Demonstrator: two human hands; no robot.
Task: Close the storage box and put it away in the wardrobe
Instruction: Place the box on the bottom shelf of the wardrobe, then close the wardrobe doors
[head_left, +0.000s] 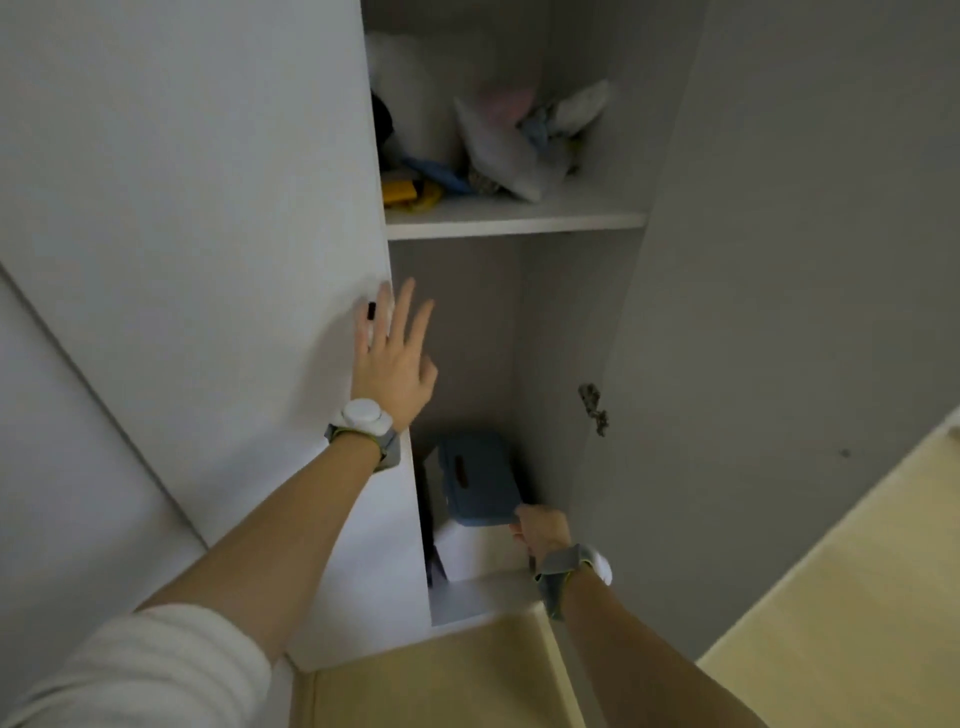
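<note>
The storage box (480, 553) is white with a blue lid (475, 475) closed on top. It stands on the bottom shelf of the open white wardrobe (514, 221). My right hand (540, 530) grips the near right corner of the lid. My left hand (395, 358) is raised with fingers spread, its palm flat against the edge of the left wardrobe door (208, 260). Both wrists carry grey bands with white discs.
The upper shelf holds plastic bags (498, 145), a blue thing (436, 174) and yellow things (410, 195). The right wardrobe door (753, 312) stands open, with a chipped spot. Dark items (428, 519) stand left of the box. Pale yellow floor (457, 686) lies below.
</note>
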